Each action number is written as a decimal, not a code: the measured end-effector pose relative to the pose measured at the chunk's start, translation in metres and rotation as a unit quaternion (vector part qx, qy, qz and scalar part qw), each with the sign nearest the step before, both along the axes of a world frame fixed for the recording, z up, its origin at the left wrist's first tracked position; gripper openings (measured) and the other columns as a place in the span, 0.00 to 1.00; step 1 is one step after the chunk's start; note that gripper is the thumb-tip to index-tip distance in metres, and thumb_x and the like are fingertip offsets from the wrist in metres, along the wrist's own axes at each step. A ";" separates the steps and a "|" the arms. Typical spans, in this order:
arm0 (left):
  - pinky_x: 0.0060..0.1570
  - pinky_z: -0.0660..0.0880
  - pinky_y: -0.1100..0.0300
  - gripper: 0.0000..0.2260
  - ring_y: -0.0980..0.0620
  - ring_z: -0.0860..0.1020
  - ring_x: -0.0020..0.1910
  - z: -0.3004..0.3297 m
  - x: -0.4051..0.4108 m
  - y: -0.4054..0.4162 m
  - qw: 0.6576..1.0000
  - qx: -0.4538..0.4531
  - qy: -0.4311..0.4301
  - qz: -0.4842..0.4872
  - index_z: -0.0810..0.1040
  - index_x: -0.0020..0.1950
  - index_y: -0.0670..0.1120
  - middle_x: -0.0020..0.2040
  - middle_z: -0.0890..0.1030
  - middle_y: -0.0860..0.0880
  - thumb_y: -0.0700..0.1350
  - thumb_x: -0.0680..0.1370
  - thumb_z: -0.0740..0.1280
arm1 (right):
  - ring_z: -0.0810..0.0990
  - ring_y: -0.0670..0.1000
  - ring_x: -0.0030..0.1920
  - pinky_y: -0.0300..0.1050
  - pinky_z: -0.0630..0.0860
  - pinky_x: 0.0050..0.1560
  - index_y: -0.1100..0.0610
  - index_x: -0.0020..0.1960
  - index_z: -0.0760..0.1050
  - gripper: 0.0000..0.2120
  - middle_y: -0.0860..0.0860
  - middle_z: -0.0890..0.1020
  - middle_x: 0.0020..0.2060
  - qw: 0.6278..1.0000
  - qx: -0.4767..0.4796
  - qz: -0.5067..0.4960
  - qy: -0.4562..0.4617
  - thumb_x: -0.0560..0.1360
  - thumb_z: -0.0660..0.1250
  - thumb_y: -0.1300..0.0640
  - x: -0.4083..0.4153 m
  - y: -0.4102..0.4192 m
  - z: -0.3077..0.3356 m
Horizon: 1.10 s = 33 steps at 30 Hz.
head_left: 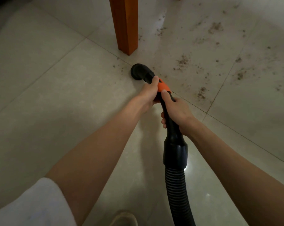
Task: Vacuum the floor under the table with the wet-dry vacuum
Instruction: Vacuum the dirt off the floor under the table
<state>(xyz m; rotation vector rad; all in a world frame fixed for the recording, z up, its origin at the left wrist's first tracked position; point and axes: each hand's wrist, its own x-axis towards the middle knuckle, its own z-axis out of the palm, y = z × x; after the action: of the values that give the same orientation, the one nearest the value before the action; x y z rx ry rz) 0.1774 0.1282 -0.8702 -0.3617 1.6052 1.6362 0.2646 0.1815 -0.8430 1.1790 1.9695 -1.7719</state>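
The ribbed black vacuum hose (175, 185) ran up into my right hand (177, 111) and left hand (148, 93), both wrapped tight around its rigid black wand with the orange collar (164, 87), its round nozzle (138, 71) near the orange-brown wooden table leg (125, 25), with dark crumbs (183, 61) beyond it mostly left to clear, I judged.

The nozzle (140, 72) is showing matte black, and the wand (169, 121) behind it is showing the same black. An orange collar (163, 86) is breaking up that black near the front. The hose (176, 185) is running black with close ribbed rings. The floor (48, 70) is showing pale cream-grey glossy tiles with thin dark grout lines, and dark brown specks of dirt (183, 60) are dotting it in scattered patches. The counter leg (125, 25) is glowing warm orange-brown wood. The sleeve (32, 207) is showing white.
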 end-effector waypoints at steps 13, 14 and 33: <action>0.55 0.76 0.53 0.18 0.46 0.78 0.52 -0.006 0.001 -0.018 1.000 0.005 0.011 0.029 0.68 0.62 0.39 0.50 0.78 0.43 0.52 0.82 0.54 | 0.74 0.50 0.21 0.40 0.74 0.22 0.62 0.54 0.71 0.21 0.55 0.75 0.27 0.997 -0.049 0.054 -0.012 0.79 0.58 0.43 -0.004 -0.005 0.008; 0.55 0.76 0.53 0.17 0.46 0.78 0.51 -0.006 0.005 -0.021 0.999 0.006 0.008 0.035 0.69 0.60 0.39 0.48 0.78 0.43 0.52 0.82 0.55 | 0.74 0.50 0.21 0.40 0.73 0.22 0.61 0.54 0.71 0.21 0.54 0.75 0.26 0.997 -0.047 0.064 -0.016 0.79 0.58 0.43 0.000 -0.006 0.008; 0.47 0.76 0.55 0.15 0.50 0.76 0.39 0.002 0.053 -0.030 0.991 0.010 0.003 0.134 0.70 0.40 0.43 0.40 0.76 0.45 0.50 0.82 0.56 | 0.73 0.51 0.22 0.41 0.73 0.23 0.63 0.57 0.71 0.22 0.55 0.74 0.26 0.991 -0.055 0.123 -0.025 0.80 0.58 0.44 0.034 -0.008 0.016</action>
<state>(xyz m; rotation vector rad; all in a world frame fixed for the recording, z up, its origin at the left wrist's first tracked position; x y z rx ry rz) 0.2305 0.0986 -0.8687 -0.5840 1.5981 1.8530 0.2989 0.1737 -0.8265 0.8929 1.8704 -1.6846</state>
